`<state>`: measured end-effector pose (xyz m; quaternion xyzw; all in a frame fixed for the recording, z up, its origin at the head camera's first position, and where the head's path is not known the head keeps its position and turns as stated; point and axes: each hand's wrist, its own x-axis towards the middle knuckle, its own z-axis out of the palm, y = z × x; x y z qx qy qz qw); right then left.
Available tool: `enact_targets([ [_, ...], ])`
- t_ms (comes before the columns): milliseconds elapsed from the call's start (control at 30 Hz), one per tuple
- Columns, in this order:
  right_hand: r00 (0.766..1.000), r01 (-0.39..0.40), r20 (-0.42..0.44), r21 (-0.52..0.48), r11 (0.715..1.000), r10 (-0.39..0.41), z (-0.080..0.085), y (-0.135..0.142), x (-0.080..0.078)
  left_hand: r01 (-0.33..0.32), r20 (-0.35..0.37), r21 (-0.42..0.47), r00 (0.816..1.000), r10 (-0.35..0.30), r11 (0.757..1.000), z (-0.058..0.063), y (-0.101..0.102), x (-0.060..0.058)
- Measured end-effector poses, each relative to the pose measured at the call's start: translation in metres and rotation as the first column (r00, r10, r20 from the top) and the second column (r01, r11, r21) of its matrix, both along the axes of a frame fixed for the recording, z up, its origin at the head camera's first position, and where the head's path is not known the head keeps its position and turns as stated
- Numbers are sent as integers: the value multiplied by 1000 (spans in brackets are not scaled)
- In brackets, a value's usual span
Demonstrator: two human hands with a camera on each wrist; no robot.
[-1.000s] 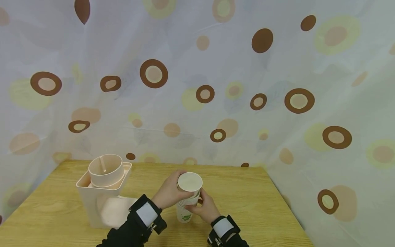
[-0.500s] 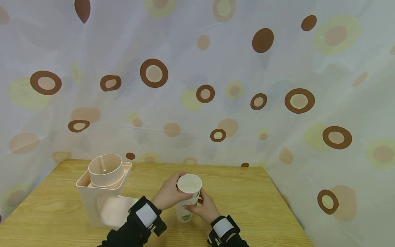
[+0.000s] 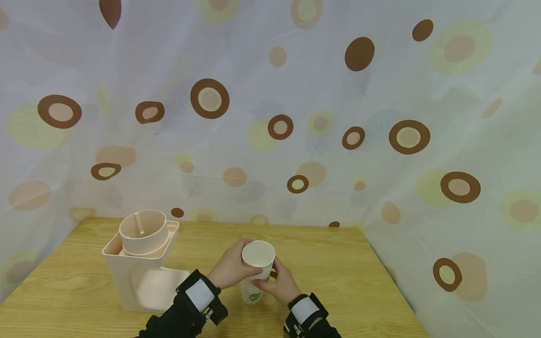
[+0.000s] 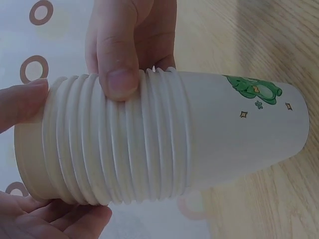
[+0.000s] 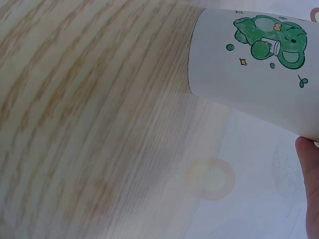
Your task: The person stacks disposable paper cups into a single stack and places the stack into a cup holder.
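Note:
A stack of nested white paper cups (image 3: 251, 293) with a green cartoon print is held between both hands at the table's middle. My left hand (image 3: 231, 266) grips the top cup (image 3: 264, 265) close to its rim; in the left wrist view its thumb (image 4: 25, 103) lies on one side and its fingers (image 4: 65, 219) on the other. Lower down, my right hand (image 3: 281, 284) holds the stack around its rolled rims, with its thumb (image 4: 119, 82) across them. The right wrist view shows the printed lower end (image 5: 254, 59) and one fingertip. Whether the base touches the table is unclear.
To the left stands a beige plastic container (image 3: 122, 281) with a round cylinder (image 3: 143, 239) in its top and a rounded piece (image 3: 162, 287) at its side. The wooden table (image 3: 338, 281) meets a patterned curtain (image 3: 321, 94) behind and at the right.
The top cup has sunk lower into the stack under my left hand, and its print below the rim no longer shows. My right hand has stayed in place.

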<state>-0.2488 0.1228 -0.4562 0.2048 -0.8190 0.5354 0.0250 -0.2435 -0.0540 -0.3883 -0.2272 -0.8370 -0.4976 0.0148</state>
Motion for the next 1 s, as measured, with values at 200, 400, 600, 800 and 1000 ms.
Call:
enact_targets([
  [200,1000,-4,3,5,1000,4,0,0,0,17,47,34,999,-19,999,-2,-1,-1],
  [400,1000,-8,1,2,1000,8,0,0,0,31,90,93,995,-39,995,-6,-3,-4],
  [600,1000,-2,3,-10,1000,2,1,-1,1,23,86,104,996,-32,994,-7,-4,-2],
  [800,1000,4,4,-5,1000,-4,0,0,1,15,89,117,996,-26,993,-9,-3,-1],
  [1000,1000,5,12,0,1000,-5,2,-1,2,-1,104,96,995,-9,995,-9,-3,-1],
])
